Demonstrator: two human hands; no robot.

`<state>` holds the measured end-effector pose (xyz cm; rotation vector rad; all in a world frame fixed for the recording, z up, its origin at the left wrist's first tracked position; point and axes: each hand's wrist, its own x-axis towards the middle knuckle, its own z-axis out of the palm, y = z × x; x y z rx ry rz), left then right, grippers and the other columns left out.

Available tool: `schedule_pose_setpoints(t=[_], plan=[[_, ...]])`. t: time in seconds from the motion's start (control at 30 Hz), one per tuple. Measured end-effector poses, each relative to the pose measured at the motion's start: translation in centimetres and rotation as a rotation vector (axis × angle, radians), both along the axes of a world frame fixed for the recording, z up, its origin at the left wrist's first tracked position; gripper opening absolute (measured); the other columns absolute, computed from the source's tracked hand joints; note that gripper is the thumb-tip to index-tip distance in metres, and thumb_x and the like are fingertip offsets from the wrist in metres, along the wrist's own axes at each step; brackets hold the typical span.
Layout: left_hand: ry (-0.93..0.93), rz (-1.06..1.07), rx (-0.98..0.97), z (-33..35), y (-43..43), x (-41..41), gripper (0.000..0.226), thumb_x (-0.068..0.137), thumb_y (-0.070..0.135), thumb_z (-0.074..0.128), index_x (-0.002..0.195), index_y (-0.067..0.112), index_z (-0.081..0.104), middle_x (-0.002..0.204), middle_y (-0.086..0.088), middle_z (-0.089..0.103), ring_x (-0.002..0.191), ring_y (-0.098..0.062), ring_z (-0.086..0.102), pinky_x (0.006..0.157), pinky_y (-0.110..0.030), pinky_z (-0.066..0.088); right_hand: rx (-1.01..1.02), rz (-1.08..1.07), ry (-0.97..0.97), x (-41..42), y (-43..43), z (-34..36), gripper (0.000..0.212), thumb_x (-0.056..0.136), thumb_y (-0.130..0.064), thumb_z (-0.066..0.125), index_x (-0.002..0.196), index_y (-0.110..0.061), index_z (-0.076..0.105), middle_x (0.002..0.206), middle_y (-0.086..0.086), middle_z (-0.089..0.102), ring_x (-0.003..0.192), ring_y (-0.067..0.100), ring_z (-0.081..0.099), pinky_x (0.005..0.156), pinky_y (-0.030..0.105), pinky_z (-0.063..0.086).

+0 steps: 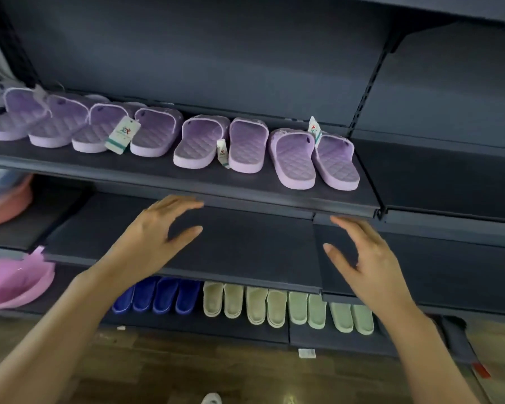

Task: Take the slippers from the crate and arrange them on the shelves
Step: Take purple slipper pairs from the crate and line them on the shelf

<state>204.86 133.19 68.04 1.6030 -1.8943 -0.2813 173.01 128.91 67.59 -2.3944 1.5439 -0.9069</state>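
Several purple slippers (245, 145) stand in a row on the upper dark shelf (274, 193), some with paper tags (122, 135). My left hand (158, 231) and my right hand (365, 258) hover in front of the bare middle shelf (245, 246), just below the upper shelf's front edge. Both have relaxed, spread fingers and hold nothing. On the bottom shelf, blue slippers (158, 295) sit left of a row of pale green and beige slippers (286, 307). The crate is out of view.
A pink plastic basin (15, 281) lies at the left on the lower level, with an orange-pink basin (6, 205) above it. An adjoining dark shelf unit (449, 176) stands to the right. Wooden floor (187, 368) shows below.
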Motion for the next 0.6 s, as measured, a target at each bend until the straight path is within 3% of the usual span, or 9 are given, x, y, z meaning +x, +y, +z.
schedule_pose_setpoints(t=[0.13, 0.23, 0.33, 0.4, 0.5, 0.6], plan=[[0.011, 0.088, 0.043, -1.0, 5.7, -0.9, 0.042, 0.085, 0.03, 0.059, 0.126, 0.026, 0.054, 0.128, 0.013, 0.047, 0.105, -0.008, 0.053, 0.083, -0.022, 0.04, 0.049, 0.047, 0.033, -1.0, 3.8, -0.4, 0.049, 0.084, -0.04, 0.051, 0.126, -0.016, 0.055, 0.125, 0.0, 0.056, 0.09, 0.022, 0.059, 0.084, 0.04, 0.046], [-0.006, 0.153, 0.071, -1.8, 10.5, -1.6, 0.043, 0.085, 0.029, 0.059, 0.127, 0.025, 0.053, 0.13, 0.01, 0.047, 0.118, -0.015, 0.049, 0.091, -0.025, 0.042, 0.047, 0.09, 0.063, -1.3, 6.3, -1.1, 0.044, 0.087, -0.034, 0.056, 0.127, -0.015, 0.055, 0.127, 0.002, 0.056, 0.109, 0.024, 0.056, 0.088, 0.04, 0.044], [-0.006, 0.24, 0.083, -2.3, 15.2, -1.7, 0.045, 0.085, 0.042, 0.057, 0.125, 0.023, 0.055, 0.13, 0.006, 0.051, 0.117, -0.018, 0.051, 0.095, -0.031, 0.038, 0.08, 0.172, 0.089, -0.6, 8.6, -1.7, 0.044, 0.089, -0.033, 0.056, 0.13, -0.016, 0.052, 0.13, 0.0, 0.053, 0.118, 0.02, 0.051, 0.096, 0.037, 0.039], [-0.028, 0.285, 0.085, -2.4, 18.1, -1.5, 0.052, 0.084, 0.055, 0.053, 0.124, 0.021, 0.056, 0.127, 0.008, 0.052, 0.115, -0.013, 0.05, 0.097, -0.022, 0.031, 0.089, 0.226, 0.103, 0.4, 10.1, -1.8, 0.046, 0.089, -0.037, 0.053, 0.131, -0.018, 0.051, 0.131, -0.002, 0.052, 0.118, 0.017, 0.049, 0.096, 0.035, 0.037], [-0.023, 0.388, 0.094, -2.3, 22.2, -0.5, 0.05, 0.084, 0.048, 0.054, 0.125, 0.019, 0.055, 0.124, 0.014, 0.047, 0.114, -0.007, 0.044, 0.093, -0.001, 0.019, 0.101, 0.315, 0.12, 2.7, 11.9, -1.6, 0.045, 0.09, -0.035, 0.056, 0.132, -0.019, 0.05, 0.133, -0.004, 0.05, 0.12, 0.016, 0.047, 0.096, 0.031, 0.035], [-0.078, 0.493, 0.044, -2.5, 26.1, 1.2, 0.057, 0.082, 0.053, 0.044, 0.126, 0.017, 0.055, 0.129, 0.001, 0.053, 0.12, -0.015, 0.046, 0.103, -0.017, 0.024, 0.095, 0.427, 0.157, 5.9, 13.7, -1.5, 0.046, 0.089, -0.03, 0.059, 0.132, -0.019, 0.049, 0.133, -0.003, 0.049, 0.122, 0.016, 0.046, 0.096, 0.027, 0.03]])
